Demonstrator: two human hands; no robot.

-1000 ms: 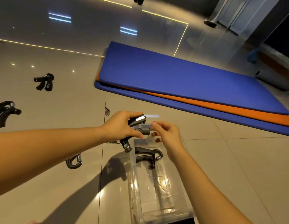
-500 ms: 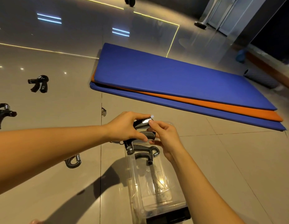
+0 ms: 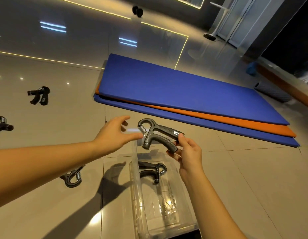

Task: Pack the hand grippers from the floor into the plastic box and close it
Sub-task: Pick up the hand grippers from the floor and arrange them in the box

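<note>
My right hand [image 3: 188, 153] holds a black hand gripper [image 3: 157, 136] by the ends of its two handles, above the far end of the clear plastic box [image 3: 136, 200]. My left hand [image 3: 115, 133] is just left of it, fingers apart, holding nothing. Another hand gripper [image 3: 152, 170] lies inside the box at its far end. More hand grippers lie on the tiled floor: one [image 3: 73, 177] under my left forearm, one [image 3: 39, 95] far left, one [image 3: 0, 125] at the left edge.
Stacked blue and orange mats [image 3: 175, 94] lie beyond the box. A dark dumbbell [image 3: 137, 11] sits far back. A grey roller [image 3: 272, 92] rests near the right wall. Glossy floor tiles surround the box.
The hand gripper passed from my left hand to my right. My left hand let go and opened. The gripper now sits higher, turned with its spring end to the left.
</note>
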